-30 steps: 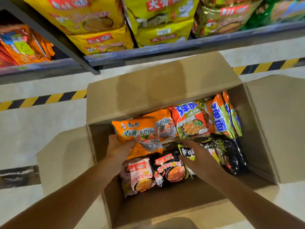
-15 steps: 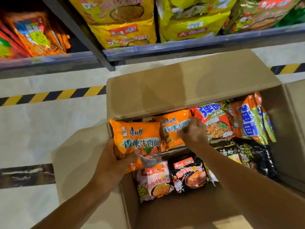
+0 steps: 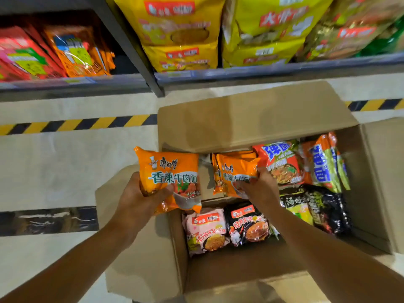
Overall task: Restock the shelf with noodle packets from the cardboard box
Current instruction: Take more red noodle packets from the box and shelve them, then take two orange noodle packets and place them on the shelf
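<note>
Left hand (image 3: 140,200) grips a glossy orange plastic noodle packet (image 3: 170,178) at frame centre, lifted over the left wall of the open brown cardboard box (image 3: 251,121). Right hand (image 3: 260,186) closes on a second orange packet (image 3: 234,171) inside the box, centre-right. Risk: slick film could slide from a one-handed hold, or the lifted packet drags its neighbours out. The grey metal shelf (image 3: 262,73) waits across the upper frame, already crowded.

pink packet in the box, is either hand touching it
No, the pink packet lies untouched; the left hand and right hand each grip orange packets.
</note>
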`<state>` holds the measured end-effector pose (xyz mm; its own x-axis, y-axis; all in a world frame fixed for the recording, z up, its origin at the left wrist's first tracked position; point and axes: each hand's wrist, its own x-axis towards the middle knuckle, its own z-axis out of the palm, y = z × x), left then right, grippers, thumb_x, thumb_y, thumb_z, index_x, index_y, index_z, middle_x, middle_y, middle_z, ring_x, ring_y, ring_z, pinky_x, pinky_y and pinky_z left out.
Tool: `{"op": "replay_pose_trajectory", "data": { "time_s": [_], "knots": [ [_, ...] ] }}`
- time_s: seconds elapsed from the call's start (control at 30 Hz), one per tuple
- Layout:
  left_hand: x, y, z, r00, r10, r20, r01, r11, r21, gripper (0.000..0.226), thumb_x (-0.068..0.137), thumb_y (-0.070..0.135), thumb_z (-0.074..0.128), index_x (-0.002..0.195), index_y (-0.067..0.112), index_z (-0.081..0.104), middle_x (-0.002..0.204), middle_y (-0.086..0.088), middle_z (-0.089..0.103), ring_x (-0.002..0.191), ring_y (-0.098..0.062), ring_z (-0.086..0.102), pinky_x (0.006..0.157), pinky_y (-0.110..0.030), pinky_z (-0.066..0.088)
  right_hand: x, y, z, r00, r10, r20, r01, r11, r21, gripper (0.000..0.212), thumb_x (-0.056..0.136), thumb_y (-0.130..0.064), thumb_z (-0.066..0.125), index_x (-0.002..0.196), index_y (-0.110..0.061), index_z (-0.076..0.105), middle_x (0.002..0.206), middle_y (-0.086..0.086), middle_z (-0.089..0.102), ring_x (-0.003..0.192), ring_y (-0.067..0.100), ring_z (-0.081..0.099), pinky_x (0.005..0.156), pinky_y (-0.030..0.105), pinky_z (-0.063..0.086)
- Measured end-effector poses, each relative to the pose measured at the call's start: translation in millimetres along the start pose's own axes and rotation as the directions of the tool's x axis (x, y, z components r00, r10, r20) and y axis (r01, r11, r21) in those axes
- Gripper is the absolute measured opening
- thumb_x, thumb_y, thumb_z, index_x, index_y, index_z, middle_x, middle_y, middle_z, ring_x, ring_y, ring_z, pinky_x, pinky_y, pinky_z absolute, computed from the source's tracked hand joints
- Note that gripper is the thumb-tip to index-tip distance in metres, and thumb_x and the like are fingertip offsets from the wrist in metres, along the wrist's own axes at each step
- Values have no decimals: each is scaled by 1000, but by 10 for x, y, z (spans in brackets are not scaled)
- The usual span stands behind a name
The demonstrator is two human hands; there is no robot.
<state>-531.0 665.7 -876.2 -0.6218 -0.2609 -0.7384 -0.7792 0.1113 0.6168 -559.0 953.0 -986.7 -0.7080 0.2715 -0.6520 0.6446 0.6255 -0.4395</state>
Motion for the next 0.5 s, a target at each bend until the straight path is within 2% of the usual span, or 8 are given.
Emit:
{"op": "replay_pose_trajectory", "data": {
  "time_s": [0.1, 0.13, 0.2, 0.23, 0.3, 0.37, 0.43, 0.5],
  "knots": [
    [-334, 385, -262, 998, 43, -46, -44, 999, -5, 45, 77, 27, 82, 116, 28, 60, 101, 8, 75, 89, -10, 73, 68, -27, 58, -374, -306, -369, 998, -10, 66, -3, 981, 194, 39, 74, -32, 83, 96, -21, 53, 81, 4, 67, 75, 17, 72, 65, 36, 60],
    [-464, 568, -371, 996, 62, -63, -63, 998, -7, 44, 77, 27, 82, 115, 28, 60, 99, 8, 75, 87, -9, 73, 67, -26, 58, -528, -455, -532, 996, -43, 77, 25, 976, 218, 41, 76, -29, 83, 102, -21, 53, 81, 5, 67, 69, 9, 72, 60, 30, 60],
    [-761, 985, -633, 991, 97, -94, -98, 995, -11, 42, 78, 27, 81, 114, 28, 61, 97, 7, 75, 83, -8, 73, 61, -21, 55, -880, -812, -887, 989, -115, 92, 92, 970, 224, 46, 81, -26, 81, 116, -15, 53, 78, 0, 64, 58, -1, 66, 51, 12, 49],
    [-931, 1193, -778, 987, 120, -105, -122, 992, -15, 41, 78, 26, 81, 113, 27, 60, 96, 7, 75, 80, -6, 72, 58, -17, 54, -1081, -1021, -1080, 984, -159, 85, 138, 967, 215, 44, 82, -26, 80, 115, -15, 53, 76, -5, 63, 57, -6, 63, 50, 8, 44],
    [-1297, 1623, -1060, 979, 172, -112, -177, 984, -32, 44, 76, 26, 82, 115, 26, 60, 98, 7, 75, 83, -3, 72, 62, -16, 53, -1521, -1440, -1496, 973, -213, 91, 185, 951, 248, 34, 83, -27, 80, 104, -19, 55, 75, -12, 64, 58, -11, 60, 53, 7, 42],
    [-1686, 2011, -1335, 969, 219, -113, -225, 974, -41, 46, 75, 25, 83, 116, 28, 61, 100, 13, 75, 88, -1, 71, 69, -18, 56, -1984, -1870, -1917, 962, -247, 118, 194, 919, 344, 28, 85, -17, 77, 103, -9, 57, 74, -10, 68, 58, -9, 63, 53, 11, 46],
    [-2102, 2359, -1573, 958, 267, -104, -272, 961, -38, 47, 76, 25, 84, 118, 27, 62, 104, 11, 75, 92, -4, 71, 73, -22, 59, -2450, -2264, -2314, 953, -270, 133, 181, 866, 465, 28, 88, -3, 71, 107, 5, 52, 69, -9, 72, 58, -6, 67, 48, 10, 47],
    [-2542, 2665, -1766, 941, 322, -99, -326, 945, -25, 48, 76, 24, 84, 119, 22, 62, 107, 5, 74, 93, -7, 72, 73, -25, 60, -2895, -2607, -2660, 956, -282, 81, 206, 842, 499, 31, 87, -5, 72, 108, 6, 52, 71, -8, 73, 58, -7, 67, 44, 10, 47]
  ]
}}
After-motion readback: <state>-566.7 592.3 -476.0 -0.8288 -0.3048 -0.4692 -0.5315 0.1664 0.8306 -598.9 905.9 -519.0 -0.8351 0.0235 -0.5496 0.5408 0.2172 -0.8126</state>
